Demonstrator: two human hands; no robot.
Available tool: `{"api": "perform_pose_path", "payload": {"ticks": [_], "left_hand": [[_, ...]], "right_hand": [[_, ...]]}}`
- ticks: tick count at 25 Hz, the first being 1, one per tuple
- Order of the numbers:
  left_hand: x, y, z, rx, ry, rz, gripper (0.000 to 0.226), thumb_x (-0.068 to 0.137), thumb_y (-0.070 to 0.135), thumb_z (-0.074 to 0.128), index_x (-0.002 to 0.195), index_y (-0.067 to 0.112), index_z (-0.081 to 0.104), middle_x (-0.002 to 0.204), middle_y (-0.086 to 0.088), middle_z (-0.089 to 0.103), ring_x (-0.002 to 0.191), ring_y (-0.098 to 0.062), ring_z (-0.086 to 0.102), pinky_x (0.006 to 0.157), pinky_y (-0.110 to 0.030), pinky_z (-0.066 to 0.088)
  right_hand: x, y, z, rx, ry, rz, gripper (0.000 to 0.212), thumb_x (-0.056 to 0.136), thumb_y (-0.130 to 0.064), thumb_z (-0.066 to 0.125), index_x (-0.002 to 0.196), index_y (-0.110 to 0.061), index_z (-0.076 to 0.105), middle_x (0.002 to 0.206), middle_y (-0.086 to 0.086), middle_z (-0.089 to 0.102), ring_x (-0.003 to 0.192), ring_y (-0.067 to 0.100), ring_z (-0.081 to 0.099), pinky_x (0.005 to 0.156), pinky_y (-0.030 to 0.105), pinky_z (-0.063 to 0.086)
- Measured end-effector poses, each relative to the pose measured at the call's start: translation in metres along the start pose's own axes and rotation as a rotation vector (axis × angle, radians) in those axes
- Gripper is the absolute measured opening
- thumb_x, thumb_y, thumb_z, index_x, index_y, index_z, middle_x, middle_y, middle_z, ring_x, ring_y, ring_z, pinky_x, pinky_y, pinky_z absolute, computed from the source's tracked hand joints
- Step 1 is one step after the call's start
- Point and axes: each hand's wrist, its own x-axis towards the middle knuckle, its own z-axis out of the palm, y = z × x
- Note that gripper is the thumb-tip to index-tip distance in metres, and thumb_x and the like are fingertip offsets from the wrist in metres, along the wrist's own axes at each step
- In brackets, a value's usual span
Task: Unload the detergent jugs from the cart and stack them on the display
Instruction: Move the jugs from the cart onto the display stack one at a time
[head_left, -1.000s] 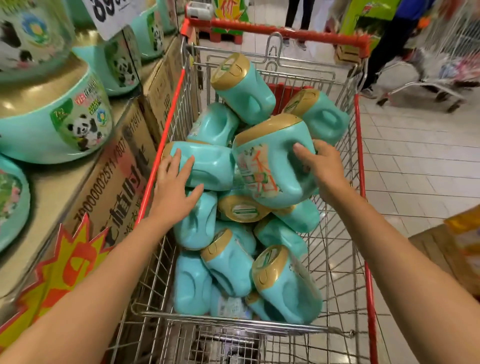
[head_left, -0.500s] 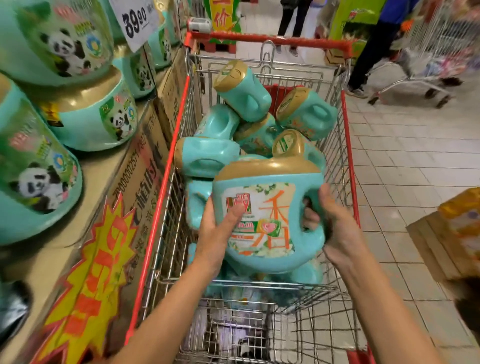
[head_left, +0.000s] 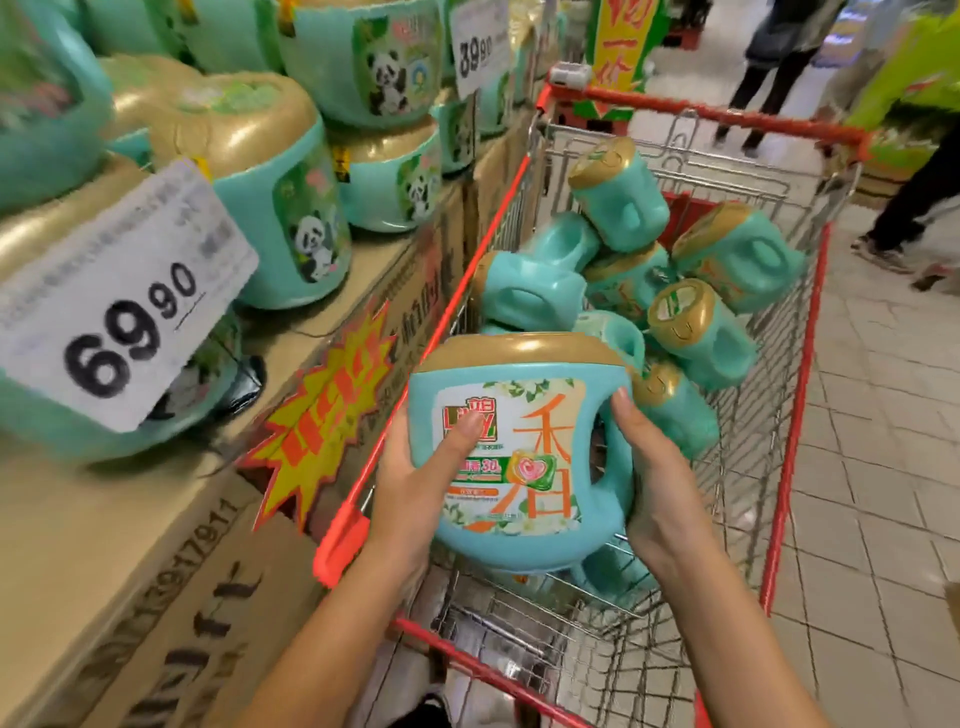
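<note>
Jug (head_left: 519, 467), gripped by its smooth sides — left hand (head_left: 410, 488) and right hand (head_left: 654, 483) both curled round it — could slip while swinging to the display (head_left: 104, 519) at ten o'clock.

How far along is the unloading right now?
Done: stacked jugs line the display. In hand: the left hand and right hand hold one jug upright above the cart's near end, not yet placed. Left: a pile of several more lies in the cart.
</note>
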Motion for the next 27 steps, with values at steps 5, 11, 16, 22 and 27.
{"api": "perform_pose_path", "payload": {"ticks": [5, 11, 16, 22, 27], "left_hand": [[-0.073, 0.004, -0.009, -0.082, 0.313, 0.074, 0.068, 0.064, 0.045, 0.080, 0.124, 0.021, 0.057, 0.111, -0.009, 0.073, 0.097, -0.030, 0.071, 0.077, -0.045, 0.058], [-0.188, 0.017, -0.039, -0.135, 0.617, 0.176, 0.071, 0.066, 0.042, 0.081, 0.126, 0.018, 0.053, 0.111, -0.013, 0.072, 0.097, -0.033, 0.071, 0.074, -0.045, 0.060], [-0.288, 0.031, -0.060, -0.133, 0.886, 0.292, 0.071, 0.062, 0.041, 0.081, 0.124, 0.017, 0.054, 0.106, -0.011, 0.074, 0.091, -0.030, 0.073, 0.068, -0.039, 0.061], [-0.425, 0.041, -0.090, -0.118, 1.124, 0.406, 0.065, 0.071, 0.036, 0.079, 0.126, 0.014, 0.053, 0.109, -0.013, 0.073, 0.096, -0.032, 0.072, 0.073, -0.042, 0.061], [-0.548, 0.038, -0.121, -0.096, 1.237, 0.434, 0.064, 0.067, 0.041, 0.078, 0.123, 0.017, 0.057, 0.107, -0.009, 0.074, 0.092, -0.027, 0.073, 0.065, -0.033, 0.059]], "right_hand": [[-0.015, 0.007, 0.021, -0.086, -0.261, 0.082, 0.051, 0.077, -0.041, 0.063, 0.112, -0.005, 0.066, 0.111, 0.018, 0.067, 0.102, 0.032, 0.063, 0.098, 0.050, 0.046], [-0.075, 0.042, 0.062, -0.142, -0.653, 0.222, 0.030, 0.075, -0.043, 0.063, 0.088, -0.019, 0.076, 0.093, 0.005, 0.073, 0.084, 0.018, 0.068, 0.082, 0.037, 0.054], [-0.149, 0.068, 0.108, -0.149, -0.945, 0.302, 0.027, 0.079, -0.041, 0.063, 0.088, -0.018, 0.074, 0.090, 0.004, 0.072, 0.080, 0.017, 0.068, 0.075, 0.033, 0.055], [-0.273, 0.109, 0.148, -0.197, -1.169, 0.405, 0.031, 0.076, -0.041, 0.065, 0.092, -0.016, 0.072, 0.092, 0.005, 0.073, 0.083, 0.019, 0.069, 0.077, 0.036, 0.056], [-0.390, 0.150, 0.162, -0.228, -1.289, 0.485, 0.036, 0.077, -0.042, 0.064, 0.095, -0.013, 0.074, 0.098, 0.009, 0.074, 0.089, 0.023, 0.070, 0.087, 0.043, 0.052]]}}
